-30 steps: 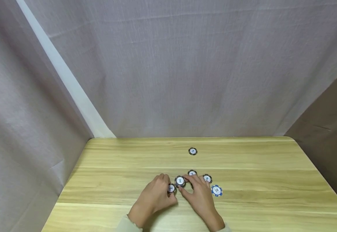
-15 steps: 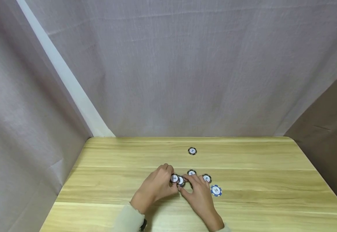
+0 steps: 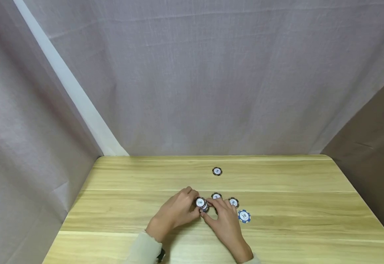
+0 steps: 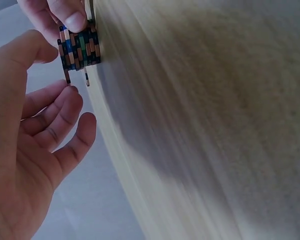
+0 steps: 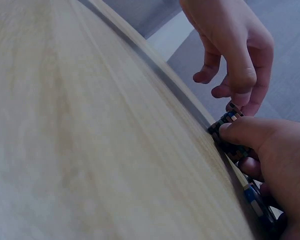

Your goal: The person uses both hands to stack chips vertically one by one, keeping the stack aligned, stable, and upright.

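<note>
A short stack of dark-edged poker chips (image 4: 81, 49) stands on the table. My right hand (image 3: 225, 222) grips the stack, thumb on the near side and fingertips on the far side. My left hand (image 3: 176, 209) pinches a black poker chip (image 3: 200, 202) marked 100 by its edge. This chip lies over the stack top, shifted left of it. In the left wrist view its edge sticks out toward the left fingertips (image 4: 70, 92). Partly behind the right hand are two black chips, one at the far side (image 3: 216, 196) and one to the right (image 3: 234, 202).
The wooden table (image 3: 139, 176) carries a blue chip (image 3: 244, 216) marked 10 just right of the right hand. Farther back lies a single black chip (image 3: 217, 171). Grey curtains (image 3: 212, 80) hang behind the table and at its left.
My left hand has moved right and away from me, bringing the 100 chip from beside the stack to over its top. The right hand stays around the stack.
</note>
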`<action>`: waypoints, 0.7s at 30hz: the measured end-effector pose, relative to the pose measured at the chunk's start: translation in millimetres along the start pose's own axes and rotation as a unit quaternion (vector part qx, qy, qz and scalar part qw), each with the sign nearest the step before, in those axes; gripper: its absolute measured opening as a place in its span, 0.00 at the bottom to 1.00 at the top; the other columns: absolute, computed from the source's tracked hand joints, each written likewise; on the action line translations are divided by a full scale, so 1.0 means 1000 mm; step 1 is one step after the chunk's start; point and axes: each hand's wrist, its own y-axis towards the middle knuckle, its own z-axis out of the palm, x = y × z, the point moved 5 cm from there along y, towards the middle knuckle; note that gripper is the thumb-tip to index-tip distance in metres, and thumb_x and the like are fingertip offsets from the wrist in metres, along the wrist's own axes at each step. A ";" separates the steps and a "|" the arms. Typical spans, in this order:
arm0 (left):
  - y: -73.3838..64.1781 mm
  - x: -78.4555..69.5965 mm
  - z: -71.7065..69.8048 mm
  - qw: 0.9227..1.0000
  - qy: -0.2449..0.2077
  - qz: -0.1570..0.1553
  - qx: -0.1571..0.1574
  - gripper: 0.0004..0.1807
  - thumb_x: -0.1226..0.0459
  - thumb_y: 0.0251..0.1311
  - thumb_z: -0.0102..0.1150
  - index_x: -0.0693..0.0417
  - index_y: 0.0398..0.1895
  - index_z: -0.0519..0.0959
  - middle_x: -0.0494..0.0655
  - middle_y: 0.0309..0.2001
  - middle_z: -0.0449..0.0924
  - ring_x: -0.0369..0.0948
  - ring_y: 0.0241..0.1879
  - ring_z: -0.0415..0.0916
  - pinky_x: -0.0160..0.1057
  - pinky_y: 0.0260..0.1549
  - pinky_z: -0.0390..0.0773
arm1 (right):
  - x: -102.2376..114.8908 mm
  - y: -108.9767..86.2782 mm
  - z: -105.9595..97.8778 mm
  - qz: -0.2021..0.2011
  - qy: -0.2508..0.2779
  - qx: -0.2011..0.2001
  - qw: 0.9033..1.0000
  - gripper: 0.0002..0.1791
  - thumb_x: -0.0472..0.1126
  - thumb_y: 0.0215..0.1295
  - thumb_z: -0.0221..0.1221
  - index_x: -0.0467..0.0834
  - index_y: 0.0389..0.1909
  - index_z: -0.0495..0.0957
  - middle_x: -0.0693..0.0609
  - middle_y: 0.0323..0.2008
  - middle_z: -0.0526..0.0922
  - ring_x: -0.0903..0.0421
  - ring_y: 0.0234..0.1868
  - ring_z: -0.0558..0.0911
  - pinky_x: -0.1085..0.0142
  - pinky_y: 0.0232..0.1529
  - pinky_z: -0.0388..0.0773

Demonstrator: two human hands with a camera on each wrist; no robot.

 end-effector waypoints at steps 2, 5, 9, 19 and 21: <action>-0.002 0.001 0.001 1.000 -0.008 -0.006 0.004 0.18 0.58 0.63 0.68 0.57 0.53 0.84 0.45 0.45 0.82 0.35 0.43 0.79 0.31 0.47 0.82 | 0.000 0.000 0.000 0.001 0.001 0.001 1.000 0.26 0.50 0.53 0.78 0.47 0.53 0.87 0.54 0.47 0.88 0.53 0.48 0.78 0.54 0.51 0.70; -0.003 0.003 0.002 0.999 -0.031 -0.018 0.015 0.20 0.59 0.63 0.69 0.59 0.55 0.83 0.46 0.47 0.83 0.36 0.46 0.81 0.32 0.51 0.83 | 0.000 0.000 0.000 0.006 0.003 0.005 1.000 0.26 0.50 0.53 0.78 0.47 0.53 0.87 0.54 0.47 0.88 0.53 0.48 0.78 0.54 0.51 0.70; -0.004 0.005 0.004 0.998 -0.060 -0.023 0.023 0.19 0.61 0.64 0.71 0.59 0.56 0.83 0.45 0.47 0.84 0.35 0.46 0.82 0.32 0.51 0.82 | 0.000 -0.001 0.000 0.010 0.004 0.009 1.000 0.26 0.50 0.54 0.78 0.47 0.53 0.87 0.54 0.47 0.88 0.53 0.48 0.78 0.54 0.51 0.70; -0.001 0.004 0.007 0.997 -0.077 -0.020 0.025 0.19 0.61 0.66 0.72 0.60 0.56 0.83 0.46 0.47 0.84 0.36 0.47 0.83 0.33 0.51 0.83 | -0.001 0.000 0.001 0.015 0.003 0.016 1.000 0.27 0.51 0.55 0.78 0.47 0.55 0.86 0.53 0.50 0.88 0.51 0.50 0.78 0.53 0.53 0.70; -0.001 0.004 0.006 0.996 -0.079 -0.021 0.025 0.19 0.61 0.66 0.72 0.60 0.56 0.84 0.46 0.47 0.84 0.35 0.46 0.82 0.33 0.50 0.83 | 0.000 0.001 0.001 0.015 0.005 0.017 1.000 0.27 0.51 0.55 0.78 0.47 0.55 0.86 0.52 0.51 0.88 0.51 0.51 0.78 0.53 0.53 0.70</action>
